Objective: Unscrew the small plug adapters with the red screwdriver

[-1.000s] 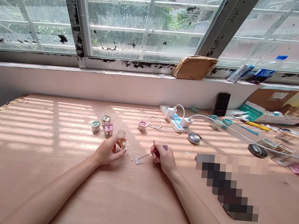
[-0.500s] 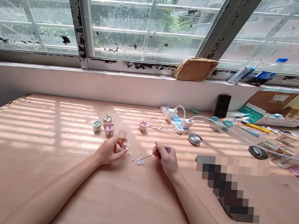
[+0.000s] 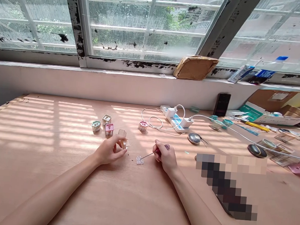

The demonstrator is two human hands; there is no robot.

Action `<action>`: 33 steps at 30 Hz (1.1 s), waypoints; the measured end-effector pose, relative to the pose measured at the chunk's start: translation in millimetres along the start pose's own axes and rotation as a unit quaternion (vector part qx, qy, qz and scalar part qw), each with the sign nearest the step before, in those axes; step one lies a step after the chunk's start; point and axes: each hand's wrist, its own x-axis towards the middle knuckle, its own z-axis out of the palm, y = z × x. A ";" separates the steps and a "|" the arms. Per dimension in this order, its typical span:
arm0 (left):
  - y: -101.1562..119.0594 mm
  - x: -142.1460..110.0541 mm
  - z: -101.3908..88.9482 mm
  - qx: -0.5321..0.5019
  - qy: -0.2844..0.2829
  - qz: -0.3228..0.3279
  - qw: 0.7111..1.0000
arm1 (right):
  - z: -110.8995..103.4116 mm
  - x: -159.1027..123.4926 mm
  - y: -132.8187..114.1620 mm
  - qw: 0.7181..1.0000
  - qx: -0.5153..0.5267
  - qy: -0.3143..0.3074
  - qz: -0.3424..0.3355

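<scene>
Pinching a small clear plastic piece between the fingertips of the left hand, gripping a red-handled screwdriver in the closed right hand, tip held at a clear square part on a plywood table, 3 small printed boxes set just beyond; actual tip contact too small to tell.

Tall metal-framed windows along the far side, black paint flaking off the frames, streaked panes, green trees and pale buildings beyond. Under them, a low white wall meeting the plywood worktop. Bars of slatted sunlight across the wood in pale stripes
</scene>
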 end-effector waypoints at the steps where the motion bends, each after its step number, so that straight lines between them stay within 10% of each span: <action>1: 0.0 -0.1 0.0 -0.001 0.000 -0.001 1.000 | -0.3 0.6 1.0 1.000 0.008 0.003 0.004; 33: 1.9 0.2 -1.1 0.000 -0.002 -0.006 1.000 | -6.1 2.1 0.1 0.998 0.004 0.042 -0.036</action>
